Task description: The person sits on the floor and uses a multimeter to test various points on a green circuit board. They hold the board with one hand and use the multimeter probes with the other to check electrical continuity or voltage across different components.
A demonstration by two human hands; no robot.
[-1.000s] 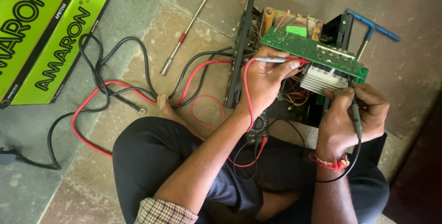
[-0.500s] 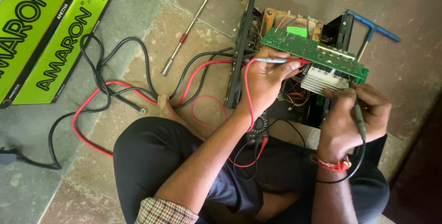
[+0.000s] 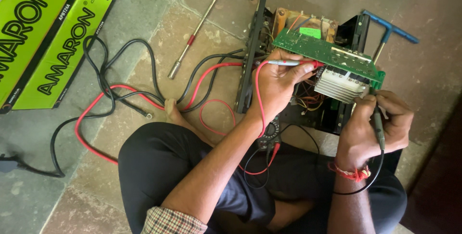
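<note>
Both probes on the green circuit board (image 3: 327,53): left hand (image 3: 279,82) clamped on red probe (image 3: 293,63), right hand (image 3: 380,123) gripping black probe (image 3: 378,125), casing open, probing underway

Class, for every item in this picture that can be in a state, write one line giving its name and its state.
Left hand: gripping the red probe.
Right hand: gripping the black probe.
Green circuit board: lifted, tilted over the open black chassis.
Blue T-handle tool: lying on the floor.
Steel T-wrench: lying unused.
</note>
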